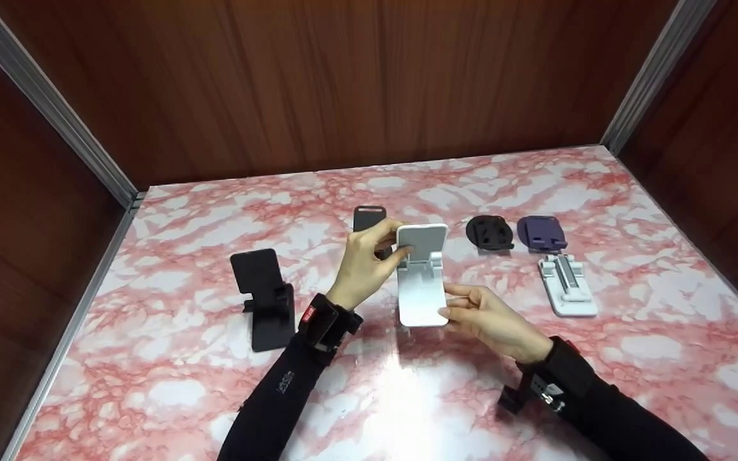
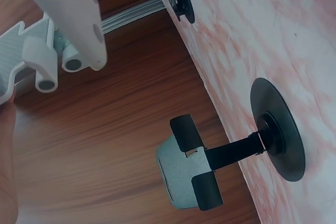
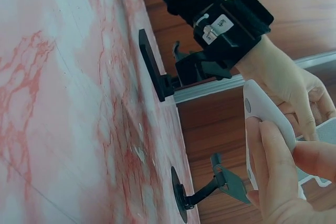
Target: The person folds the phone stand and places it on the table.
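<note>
White stand point(image 1: 423, 301) held unfolded above the worktop point(image 1: 183, 390), fingers of the left hand point(image 1: 365, 259) and right hand point(image 1: 484, 320) clamped on it.
Left black stand point(image 1: 271, 301) and far black stand point(image 1: 369, 219) are already open; at right, folded white stand point(image 1: 575, 302), black disc stand point(image 1: 489, 232) and purple disc stand point(image 1: 540, 232) appear left to unfold. The left wrist view shows the far one's round base point(image 2: 290, 148), largely hidden in the head view.

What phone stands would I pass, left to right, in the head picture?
Unfolded black phone stand, black phone stand partly behind the left hand, left hand aside, held white phone stand, round-based black phone stand, round-based purple phone stand, folded white phone stand.
</note>
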The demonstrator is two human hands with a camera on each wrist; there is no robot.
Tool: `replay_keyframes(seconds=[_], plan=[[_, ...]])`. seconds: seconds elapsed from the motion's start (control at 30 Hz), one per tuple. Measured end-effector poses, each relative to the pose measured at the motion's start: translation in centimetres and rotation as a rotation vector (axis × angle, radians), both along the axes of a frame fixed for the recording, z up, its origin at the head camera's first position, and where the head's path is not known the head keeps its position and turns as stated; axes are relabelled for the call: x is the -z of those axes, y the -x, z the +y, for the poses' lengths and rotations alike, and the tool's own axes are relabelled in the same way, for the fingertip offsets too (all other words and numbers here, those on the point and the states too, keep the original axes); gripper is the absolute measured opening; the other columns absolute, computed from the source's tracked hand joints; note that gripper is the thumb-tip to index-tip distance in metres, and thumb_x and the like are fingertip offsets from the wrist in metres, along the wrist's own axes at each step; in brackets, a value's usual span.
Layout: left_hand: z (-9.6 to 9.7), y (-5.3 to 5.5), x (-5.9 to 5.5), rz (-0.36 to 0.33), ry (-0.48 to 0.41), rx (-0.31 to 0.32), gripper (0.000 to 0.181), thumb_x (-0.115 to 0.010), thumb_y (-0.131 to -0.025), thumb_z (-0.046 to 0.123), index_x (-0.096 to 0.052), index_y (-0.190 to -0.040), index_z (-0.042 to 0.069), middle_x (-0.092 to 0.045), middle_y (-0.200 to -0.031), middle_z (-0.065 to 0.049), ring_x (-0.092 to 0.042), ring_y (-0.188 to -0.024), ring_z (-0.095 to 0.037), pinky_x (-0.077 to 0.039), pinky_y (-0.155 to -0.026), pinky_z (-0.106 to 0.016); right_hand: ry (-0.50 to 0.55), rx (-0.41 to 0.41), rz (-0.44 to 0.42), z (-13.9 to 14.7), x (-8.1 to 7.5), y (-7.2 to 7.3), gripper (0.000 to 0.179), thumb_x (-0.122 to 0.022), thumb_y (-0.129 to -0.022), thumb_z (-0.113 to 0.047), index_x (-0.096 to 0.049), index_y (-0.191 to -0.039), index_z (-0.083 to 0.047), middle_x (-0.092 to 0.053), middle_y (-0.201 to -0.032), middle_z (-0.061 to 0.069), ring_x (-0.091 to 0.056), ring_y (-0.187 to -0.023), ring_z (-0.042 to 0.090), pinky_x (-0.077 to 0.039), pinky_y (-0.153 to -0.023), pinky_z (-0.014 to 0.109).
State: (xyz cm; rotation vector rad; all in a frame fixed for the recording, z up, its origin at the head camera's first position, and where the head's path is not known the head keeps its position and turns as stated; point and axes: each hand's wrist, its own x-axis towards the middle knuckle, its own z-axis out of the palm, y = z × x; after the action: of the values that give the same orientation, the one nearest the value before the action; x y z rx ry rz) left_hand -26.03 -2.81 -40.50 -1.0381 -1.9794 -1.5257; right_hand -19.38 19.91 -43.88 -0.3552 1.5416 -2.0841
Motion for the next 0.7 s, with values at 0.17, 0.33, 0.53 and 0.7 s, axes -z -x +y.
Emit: replay_keyframes(seconds=[0.17, 0.33, 0.53, 0.7], plan=[[0.2, 0.1, 0.2, 0.071, 0.005, -0.026, 0.023, -0.074, -0.079, -0.011, -0.064, -0.099, -0.005, -0.069, -0.097, -0.015, -0.069, -0.095, -0.025, -0.055, -0.084, -0.026, 0.007, 0.01, -0.001, 0.0, -0.1, 0.1, 0.061, -0.054, -0.094, 0.006, -0.022, -0.146, 0.014, -0.054, -0.134, 0.02, -0.062, -0.111, 0.026, -0.048, -0.096, 0.037], [0.6, 0.1, 0.4, 0.193, 0.08, -0.041, 0.027, -0.074, -0.078, -0.011, -0.067, -0.103, -0.003, -0.07, -0.1, -0.014, -0.068, -0.096, -0.023, -0.053, -0.086, -0.024, 0.05, 0.023, -0.026, 0.2, -0.3, 0.2, 0.063, -0.053, -0.096, 0.003, -0.017, -0.147, 0.014, -0.057, -0.129, 0.019, -0.063, -0.109, 0.024, -0.048, -0.097, 0.035], [0.9, -0.1, 0.7, 0.299, 0.141, -0.046, 0.027, -0.074, -0.078, -0.01, -0.068, -0.103, -0.001, -0.07, -0.104, -0.014, -0.067, -0.098, -0.024, -0.05, -0.091, -0.023, 0.097, 0.042, -0.07, 0.4, -0.6, 0.4, 0.055, -0.046, -0.101, -0.001, -0.018, -0.146, 0.014, -0.058, -0.128, 0.017, -0.061, -0.111, 0.025, -0.045, -0.1, 0.035], [1.1, -0.3, 1.1, 0.369, 0.155, 0.002, 0.03, -0.072, -0.075, -0.017, -0.069, -0.1, -0.001, -0.07, -0.105, -0.015, -0.067, -0.1, -0.026, -0.049, -0.094, -0.023, 0.161, 0.061, -0.116, 0.7, -0.9, 0.5, 0.056, -0.03, -0.108, -0.024, -0.014, -0.146, 0.015, -0.059, -0.124, 0.016, -0.06, -0.112, 0.026, -0.044, -0.102, 0.039]])
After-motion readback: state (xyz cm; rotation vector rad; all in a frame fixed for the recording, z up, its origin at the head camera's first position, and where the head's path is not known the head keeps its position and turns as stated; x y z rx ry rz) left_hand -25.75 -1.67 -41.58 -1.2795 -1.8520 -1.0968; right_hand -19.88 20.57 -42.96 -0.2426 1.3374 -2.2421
